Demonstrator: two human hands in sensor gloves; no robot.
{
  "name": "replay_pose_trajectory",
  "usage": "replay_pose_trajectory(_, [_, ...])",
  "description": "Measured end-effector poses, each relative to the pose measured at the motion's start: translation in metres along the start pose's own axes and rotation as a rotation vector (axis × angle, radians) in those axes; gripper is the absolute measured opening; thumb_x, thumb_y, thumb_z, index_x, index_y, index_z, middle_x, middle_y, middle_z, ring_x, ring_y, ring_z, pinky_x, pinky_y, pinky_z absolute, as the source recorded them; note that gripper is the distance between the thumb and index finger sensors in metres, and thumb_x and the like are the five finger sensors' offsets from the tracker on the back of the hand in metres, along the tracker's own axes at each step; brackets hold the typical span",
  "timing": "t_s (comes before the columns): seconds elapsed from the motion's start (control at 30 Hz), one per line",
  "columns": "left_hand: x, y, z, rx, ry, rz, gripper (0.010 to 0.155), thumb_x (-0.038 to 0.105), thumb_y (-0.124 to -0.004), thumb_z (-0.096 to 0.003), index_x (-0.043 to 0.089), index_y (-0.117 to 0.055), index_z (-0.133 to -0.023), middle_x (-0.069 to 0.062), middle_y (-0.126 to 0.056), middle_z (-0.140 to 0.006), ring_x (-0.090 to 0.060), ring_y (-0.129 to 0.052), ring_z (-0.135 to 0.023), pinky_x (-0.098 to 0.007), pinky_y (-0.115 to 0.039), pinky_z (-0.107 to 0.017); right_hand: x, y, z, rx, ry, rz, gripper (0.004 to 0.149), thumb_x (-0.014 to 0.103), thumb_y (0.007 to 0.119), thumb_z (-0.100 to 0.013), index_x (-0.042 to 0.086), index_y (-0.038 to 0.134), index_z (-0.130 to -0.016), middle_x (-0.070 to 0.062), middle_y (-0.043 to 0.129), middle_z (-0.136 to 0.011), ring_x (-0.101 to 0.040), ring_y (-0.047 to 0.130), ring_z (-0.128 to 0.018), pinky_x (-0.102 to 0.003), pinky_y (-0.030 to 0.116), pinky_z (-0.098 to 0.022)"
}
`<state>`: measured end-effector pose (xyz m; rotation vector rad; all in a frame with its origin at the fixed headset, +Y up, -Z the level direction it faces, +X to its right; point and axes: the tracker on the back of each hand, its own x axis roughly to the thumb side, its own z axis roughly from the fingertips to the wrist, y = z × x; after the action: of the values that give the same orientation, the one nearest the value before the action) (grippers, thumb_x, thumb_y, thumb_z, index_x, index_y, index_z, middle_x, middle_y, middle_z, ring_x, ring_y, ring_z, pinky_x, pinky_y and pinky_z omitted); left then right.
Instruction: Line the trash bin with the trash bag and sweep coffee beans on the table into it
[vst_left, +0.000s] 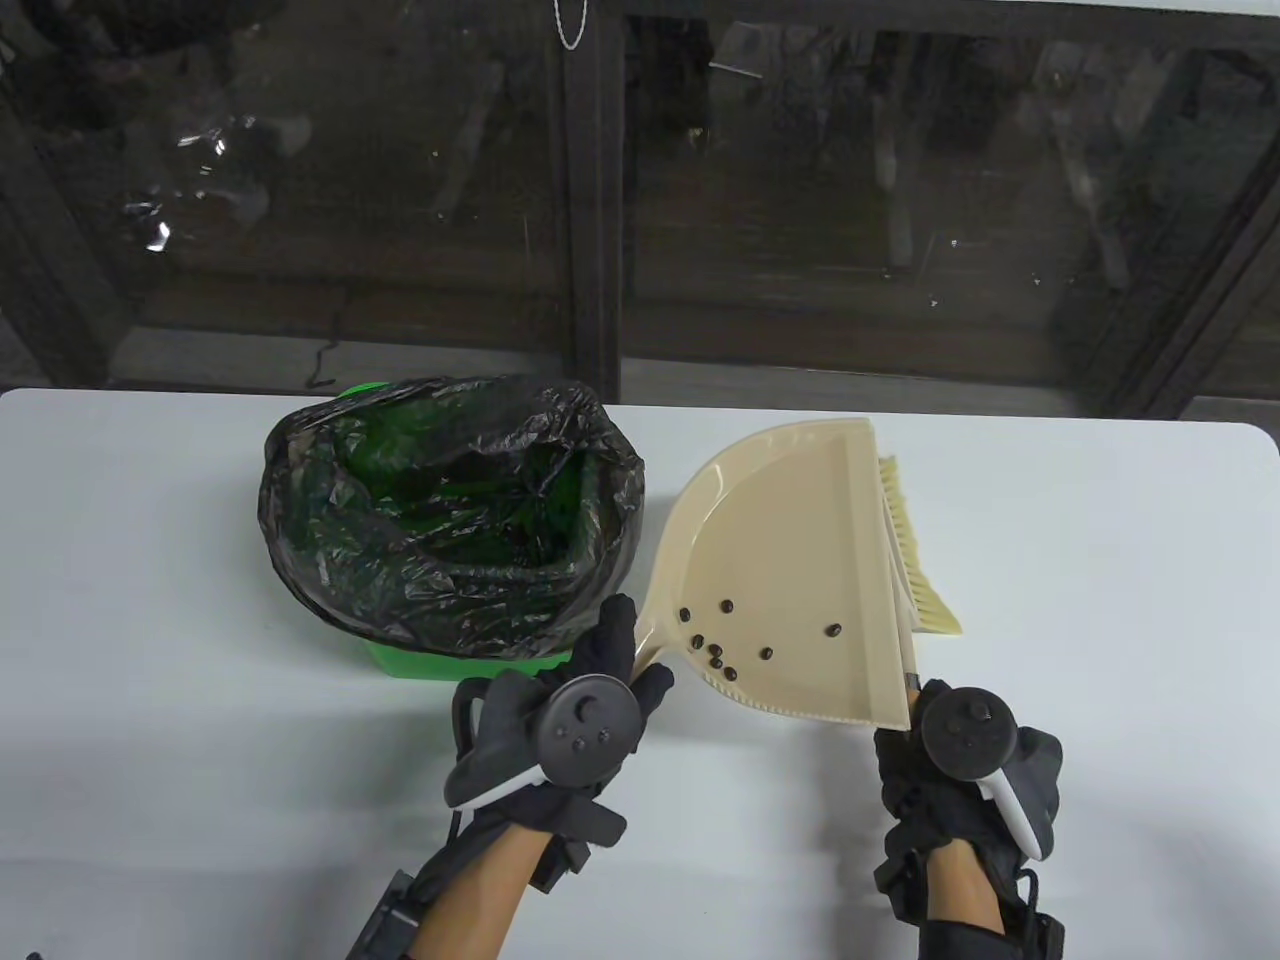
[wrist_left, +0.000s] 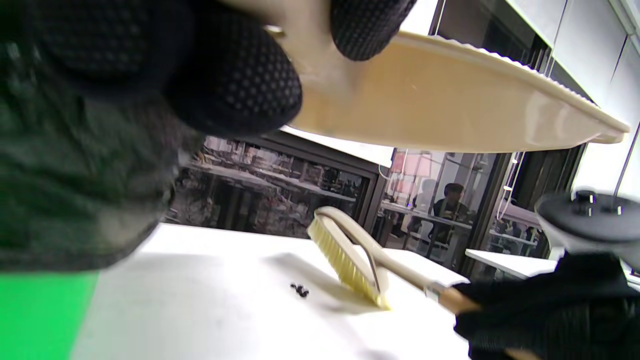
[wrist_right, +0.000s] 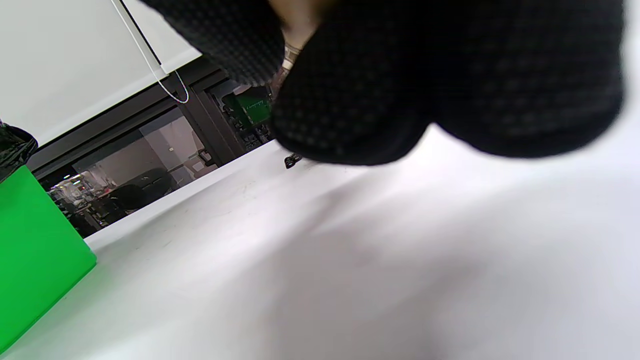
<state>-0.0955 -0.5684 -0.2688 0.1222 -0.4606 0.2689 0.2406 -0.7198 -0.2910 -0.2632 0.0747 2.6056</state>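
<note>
Bin (vst_left: 400, 662), bag (vst_left: 440, 500) fitted, left of centre on surface (vst_left: 150, 600). Left grip (vst_left: 560, 700) clamped on dustpan (vst_left: 790, 560) handle, pan raised at centre, beans (vst_left: 716, 655) inside. Right grip (vst_left: 950, 760) clamped on brush (vst_left: 915, 560), lower right.

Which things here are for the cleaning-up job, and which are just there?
For the job:
- green trash bin
- black trash bag
- dustpan
- brush
- coffee beans

Just there:
- window
- cord

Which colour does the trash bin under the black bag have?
Bright green. The trash bin shows its colour best in the right wrist view.
</note>
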Motion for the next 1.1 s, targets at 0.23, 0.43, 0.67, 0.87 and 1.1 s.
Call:
replay_pose_trajectory(0.23, [-0.034,0.061,0.007,0.096,0.116,-0.020,0.066,0.030,-0.060,-0.0743,-0.019,-0.041,-0.114,-0.027,-0.078,-0.094,-0.030,-0.101,-0.041,-0.047,-0.085,-0.034,0.001,0.001,0.000,0.010,-0.004,0.010,0.069,0.030,0.074,-0.053,-0.011,0.040,-0.097,-0.013,0.092,-0.059,-0.012,0.100,-0.023,-0.034,0.090,-0.013])
replay_pose_trajectory(0.43, [-0.075,0.093,0.022,0.167,0.272,-0.070,0.066,0.030,-0.059,-0.0743,-0.019,-0.041,-0.115,-0.027,-0.078,-0.095,-0.030,-0.101,-0.041,-0.047,-0.085,-0.034,0.002,0.002,0.000,0.010,-0.004,0.012,0.069,0.030,0.074,-0.053,-0.011,0.040,-0.097,-0.013,0.092,-0.059,-0.012,0.100,-0.023,-0.034,0.090,-0.013])
replay_pose_trajectory(0.67, [-0.113,0.114,0.049,0.189,0.442,-0.207,0.066,0.030,-0.060,-0.0743,-0.019,-0.041,-0.115,-0.027,-0.078,-0.095,-0.030,-0.101,-0.042,-0.047,-0.085,-0.035,0.004,0.005,-0.001,0.021,-0.004,0.032,0.069,0.030,0.074,-0.053,-0.011,0.040,-0.097,-0.013,0.092,-0.059,-0.012,0.100,-0.023,-0.034,0.090,-0.013])
replay_pose_trajectory(0.87, [-0.136,0.119,0.064,0.195,0.546,-0.353,0.066,0.030,-0.060,-0.0742,-0.019,-0.040,-0.115,-0.027,-0.077,-0.095,-0.031,-0.101,-0.042,-0.048,-0.084,-0.035,0.005,0.006,-0.001,0.026,-0.002,0.042,0.069,0.030,0.074,-0.053,-0.011,0.040,-0.097,-0.013,0.092,-0.059,-0.012,0.100,-0.023,-0.034,0.090,-0.013])
replay_pose_trajectory(1.1, [-0.147,0.119,0.069,0.190,0.566,-0.554,0.066,0.030,-0.060,-0.0738,-0.019,-0.040,-0.115,-0.027,-0.077,-0.095,-0.031,-0.101,-0.042,-0.048,-0.084,-0.035,0.006,0.006,0.000,0.034,0.002,0.051,0.069,0.030,0.074,-0.053,-0.011,0.040,-0.097,-0.012,0.092,-0.060,-0.011,0.099,-0.023,-0.034,0.090,-0.014])
